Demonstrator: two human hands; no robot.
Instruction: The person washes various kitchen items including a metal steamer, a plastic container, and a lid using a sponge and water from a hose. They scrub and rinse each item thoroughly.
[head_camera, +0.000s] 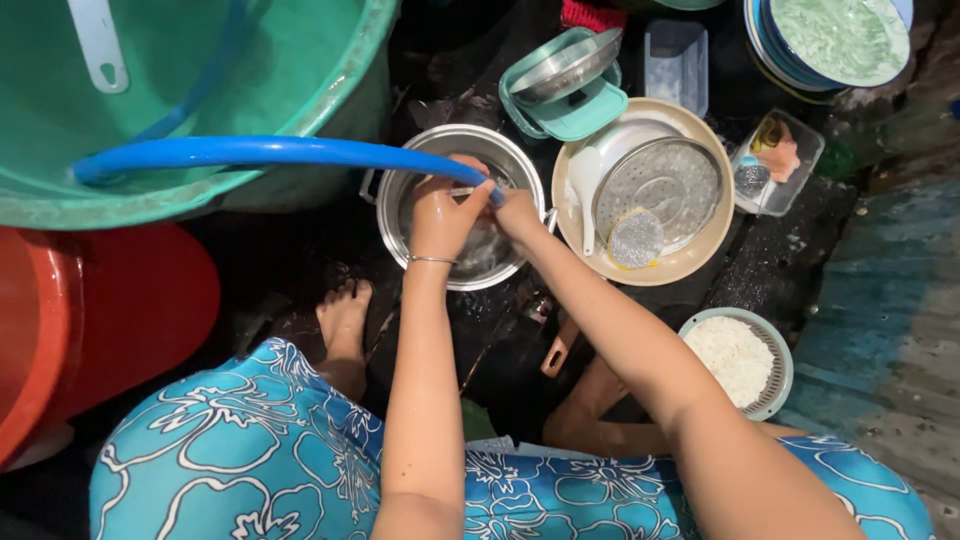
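Fingers (470, 190) of both hands are pinching the blue hose (270, 152) end over the steel pot (462, 206); left hand (445, 215) and right hand (518, 212) are touching above it. Rinsing step, seemingly; next calls for steady aim into the pot.

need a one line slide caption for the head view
Both hands, left hand and right hand, hold the end of a blue hose over a metal pot beside a green tub.

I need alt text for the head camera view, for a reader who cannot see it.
Seen from above, a person's left hand and right hand hold the end of a blue plastic hose over a round steel pot on dark wet ground. Beside it are a beige bowl holding a metal strainer and a basket of white rice.
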